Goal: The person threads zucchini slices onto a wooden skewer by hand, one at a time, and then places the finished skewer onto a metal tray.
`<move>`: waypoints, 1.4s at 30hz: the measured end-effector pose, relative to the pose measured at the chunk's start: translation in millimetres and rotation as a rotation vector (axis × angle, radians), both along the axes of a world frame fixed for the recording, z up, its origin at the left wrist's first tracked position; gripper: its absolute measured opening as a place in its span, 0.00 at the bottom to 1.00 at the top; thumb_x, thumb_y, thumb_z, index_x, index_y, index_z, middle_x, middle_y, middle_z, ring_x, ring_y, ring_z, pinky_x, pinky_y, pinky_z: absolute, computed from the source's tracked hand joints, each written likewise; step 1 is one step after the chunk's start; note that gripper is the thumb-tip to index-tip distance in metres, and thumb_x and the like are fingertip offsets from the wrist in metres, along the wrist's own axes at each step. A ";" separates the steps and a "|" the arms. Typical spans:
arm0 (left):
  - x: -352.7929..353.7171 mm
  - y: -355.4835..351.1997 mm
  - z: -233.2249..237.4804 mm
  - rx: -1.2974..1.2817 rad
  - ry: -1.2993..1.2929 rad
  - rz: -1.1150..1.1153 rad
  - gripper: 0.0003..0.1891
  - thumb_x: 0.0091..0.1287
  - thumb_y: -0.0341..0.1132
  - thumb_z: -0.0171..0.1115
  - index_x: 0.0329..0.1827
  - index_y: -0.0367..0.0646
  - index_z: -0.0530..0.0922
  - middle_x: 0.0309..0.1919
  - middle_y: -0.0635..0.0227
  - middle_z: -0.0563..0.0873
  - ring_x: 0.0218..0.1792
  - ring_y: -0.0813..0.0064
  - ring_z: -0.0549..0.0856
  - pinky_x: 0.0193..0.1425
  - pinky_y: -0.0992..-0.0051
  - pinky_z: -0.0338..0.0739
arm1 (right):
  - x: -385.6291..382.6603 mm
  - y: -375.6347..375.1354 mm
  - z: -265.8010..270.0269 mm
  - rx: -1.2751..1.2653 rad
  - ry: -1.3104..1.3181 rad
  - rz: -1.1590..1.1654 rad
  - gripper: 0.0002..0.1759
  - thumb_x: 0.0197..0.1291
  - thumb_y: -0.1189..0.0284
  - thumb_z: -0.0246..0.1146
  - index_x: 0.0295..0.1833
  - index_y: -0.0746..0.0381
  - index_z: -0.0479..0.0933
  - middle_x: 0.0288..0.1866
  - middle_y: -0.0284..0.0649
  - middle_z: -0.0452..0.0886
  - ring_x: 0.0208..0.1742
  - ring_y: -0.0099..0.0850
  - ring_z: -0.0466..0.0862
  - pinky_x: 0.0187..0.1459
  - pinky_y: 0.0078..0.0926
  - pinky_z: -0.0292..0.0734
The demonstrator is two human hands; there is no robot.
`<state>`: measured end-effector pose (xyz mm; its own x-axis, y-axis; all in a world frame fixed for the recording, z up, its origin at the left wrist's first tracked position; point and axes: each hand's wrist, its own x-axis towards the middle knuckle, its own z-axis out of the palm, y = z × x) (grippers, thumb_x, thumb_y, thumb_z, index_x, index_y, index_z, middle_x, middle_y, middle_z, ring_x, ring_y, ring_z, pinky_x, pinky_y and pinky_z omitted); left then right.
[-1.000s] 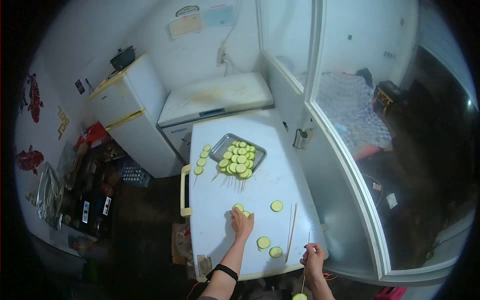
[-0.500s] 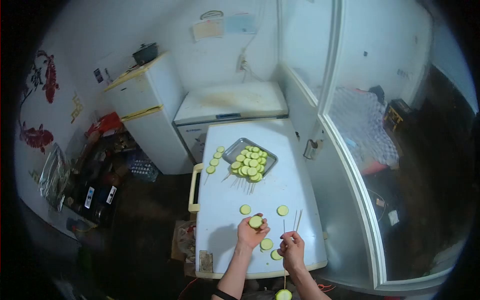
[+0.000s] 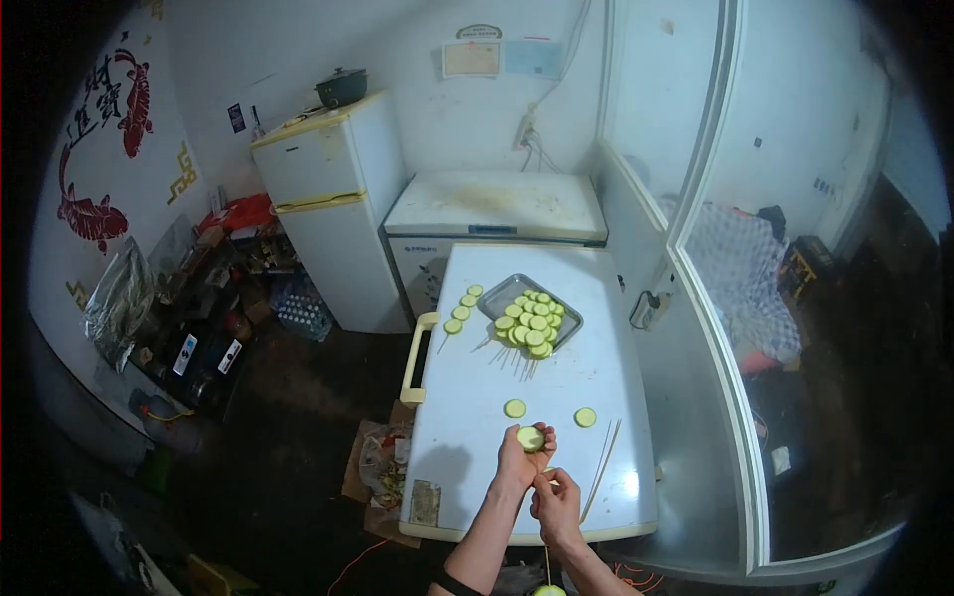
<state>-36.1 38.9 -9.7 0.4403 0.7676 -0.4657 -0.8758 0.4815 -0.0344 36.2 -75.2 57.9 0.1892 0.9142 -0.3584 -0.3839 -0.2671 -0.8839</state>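
Note:
My left hand (image 3: 521, 459) is turned up and closed around a round zucchini slice (image 3: 530, 438). Close beside it, my right hand (image 3: 558, 505) pinches a thin wooden skewer (image 3: 548, 566). A zucchini slice (image 3: 549, 591) is on the skewer's lower end, at the bottom edge of the view. Two loose items lie just beyond my hands: one zucchini slice (image 3: 515, 408) and another slice (image 3: 585, 417) farther right. Bare skewers (image 3: 602, 467) rest on the table to the right of my right hand. Something pale green is mostly hidden between my hands.
Skewered zucchini slices (image 3: 532, 323) are piled on a metal tray (image 3: 497, 291) on the white table (image 3: 467, 397). One filled skewer (image 3: 462, 312) lies left of the tray. Behind stand a chest freezer (image 3: 497, 204) and a fridge (image 3: 338, 248); a glazed partition (image 3: 696, 377) borders the right.
My right hand has moved left, close under my left hand, still pinching the skewer. The bare skewers that were near its fingers now lie apart from it. The camera view has shifted.

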 end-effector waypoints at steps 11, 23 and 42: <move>-10.6 -5.3 11.4 -0.049 0.040 -0.087 0.23 0.74 0.47 0.40 0.42 0.32 0.73 0.37 0.53 0.78 0.32 0.66 0.78 0.33 0.71 0.76 | -9.6 -6.1 6.6 -0.027 0.066 0.000 0.07 0.71 0.74 0.59 0.39 0.63 0.70 0.18 0.28 0.69 0.15 0.18 0.64 0.16 0.19 0.55; -14.4 -6.3 12.4 -0.054 0.067 -0.113 0.19 0.71 0.43 0.42 0.40 0.33 0.74 0.34 0.55 0.78 0.29 0.68 0.76 0.29 0.73 0.73 | -14.3 -8.9 16.2 -0.011 0.028 0.010 0.09 0.71 0.74 0.60 0.36 0.60 0.69 0.18 0.26 0.65 0.16 0.16 0.60 0.18 0.19 0.52; -8.8 -15.2 18.2 0.082 0.119 -0.168 0.16 0.67 0.41 0.45 0.36 0.36 0.75 0.30 0.58 0.78 0.24 0.72 0.75 0.22 0.77 0.68 | -5.1 -14.6 3.2 0.024 -0.104 0.028 0.07 0.71 0.73 0.59 0.38 0.64 0.72 0.19 0.28 0.71 0.17 0.17 0.67 0.18 0.20 0.58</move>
<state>-44.8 23.7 8.5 0.5109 0.7256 -0.4611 -0.7787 0.6178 0.1094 31.1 -89.9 61.0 0.1982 0.9279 -0.3159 -0.2828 -0.2544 -0.9248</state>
